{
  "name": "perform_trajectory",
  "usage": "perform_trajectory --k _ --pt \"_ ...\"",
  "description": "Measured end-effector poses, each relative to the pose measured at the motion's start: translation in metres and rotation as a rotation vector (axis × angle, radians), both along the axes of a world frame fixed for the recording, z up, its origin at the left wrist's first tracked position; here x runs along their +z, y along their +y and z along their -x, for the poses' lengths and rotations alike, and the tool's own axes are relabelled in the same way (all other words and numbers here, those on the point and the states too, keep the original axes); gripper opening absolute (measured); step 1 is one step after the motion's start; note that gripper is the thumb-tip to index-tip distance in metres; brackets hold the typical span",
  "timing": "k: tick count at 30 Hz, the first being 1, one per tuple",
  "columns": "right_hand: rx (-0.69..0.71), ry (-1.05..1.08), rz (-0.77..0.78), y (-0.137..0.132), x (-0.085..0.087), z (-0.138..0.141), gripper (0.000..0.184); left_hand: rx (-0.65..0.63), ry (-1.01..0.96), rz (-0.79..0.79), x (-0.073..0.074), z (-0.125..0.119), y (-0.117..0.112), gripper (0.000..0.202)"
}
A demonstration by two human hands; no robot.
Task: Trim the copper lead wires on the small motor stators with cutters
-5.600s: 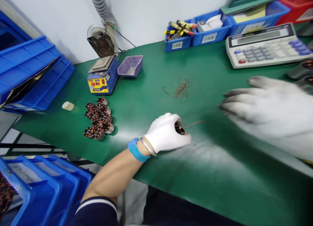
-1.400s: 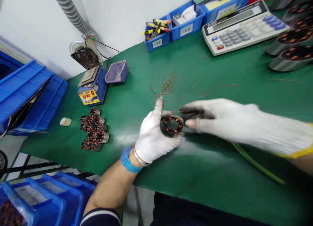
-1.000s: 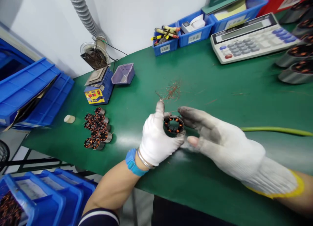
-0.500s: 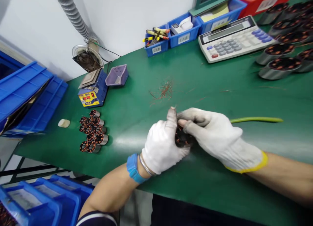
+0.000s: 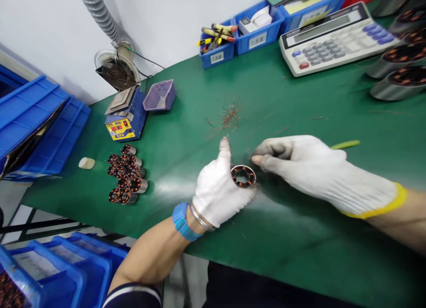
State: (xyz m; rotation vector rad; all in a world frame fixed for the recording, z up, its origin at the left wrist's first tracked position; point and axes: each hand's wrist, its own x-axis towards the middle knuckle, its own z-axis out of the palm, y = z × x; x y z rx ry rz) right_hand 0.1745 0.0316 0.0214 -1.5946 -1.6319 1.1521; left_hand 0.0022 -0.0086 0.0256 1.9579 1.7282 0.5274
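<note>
My left hand (image 5: 218,190), in a white glove, is closed round a small motor stator (image 5: 243,175), a metal ring with copper windings, its open end turned up towards me. The thumb of that hand sticks up. My right hand (image 5: 311,168), in a soiled white glove, hovers just right of the stator with its fingertips pinched together; what it pinches is too small to make out. A green stick (image 5: 346,144) lies on the green mat (image 5: 293,237) behind the right hand. Loose copper wire scraps (image 5: 228,118) lie beyond both hands.
Several finished small stators (image 5: 125,180) stand grouped at the left. Behind them are a blue soldering station (image 5: 124,121), a fume fan (image 5: 116,73) and a purple tray (image 5: 160,95). Blue tool bins (image 5: 239,37), a calculator (image 5: 336,35) and larger stators (image 5: 397,73) line the back right. Blue crates (image 5: 36,117) sit left.
My right hand has drawn away from the stator to the right, fingertips still pinched. The stator's open end shows again in my left hand.
</note>
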Motion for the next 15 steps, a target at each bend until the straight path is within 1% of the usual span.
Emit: perform_trajectory --k 2,3,4,5,6,7,8,9,10,11,12,13,15 --pt "-0.188 0.117 0.024 0.004 0.006 -0.004 0.035 0.028 0.028 -0.004 -0.003 0.0 -0.001 0.112" --pt "-0.263 0.12 0.03 0.007 0.009 -0.007 0.036 0.046 0.032 -0.002 -0.004 0.001 -0.001 0.115" --pt "-0.302 0.065 0.031 0.01 0.012 -0.011 0.037 0.065 0.026 0.004 -0.004 0.003 -0.001 0.12" --pt "-0.29 -0.023 0.058 0.012 0.015 -0.016 0.037 0.083 0.006 0.011 -0.003 0.005 0.0 0.126" --pt "-0.22 -0.144 0.1 0.014 0.017 -0.019 0.037 0.101 -0.027 0.015 -0.001 0.009 0.001 0.129" --pt "-0.099 -0.276 0.136 0.015 0.018 -0.022 0.037 0.116 -0.065 0.022 0.002 0.013 0.002 0.128" --pt "0.047 -0.39 0.15 0.014 0.018 -0.024 0.037 0.123 -0.103 0.036 0.006 0.018 0.004 0.121" --pt "0.188 -0.463 0.132 0.012 0.018 -0.024 0.039 0.12 -0.138 0.063 0.01 0.022 0.007 0.107" --pt "0.299 -0.492 0.085 0.009 0.016 -0.022 0.041 0.105 -0.165 0.103 0.014 0.026 0.01 0.09" --pt "0.37 -0.491 0.023 0.006 0.013 -0.02 0.044 0.08 -0.187 0.147 0.016 0.029 0.013 0.072" --pt "0.413 -0.474 -0.041 0.003 0.009 -0.016 0.047 0.057 -0.212 0.183 0.016 0.03 0.016 0.057" --pt "0.44 -0.461 -0.097 0.0 0.004 -0.012 0.05 0.032 -0.25 0.213 0.015 0.031 0.018 0.046" --pt "0.46 -0.463 -0.191 -0.004 -0.004 -0.004 0.052 0.004 -0.362 0.25 0.008 0.028 0.022 0.032"
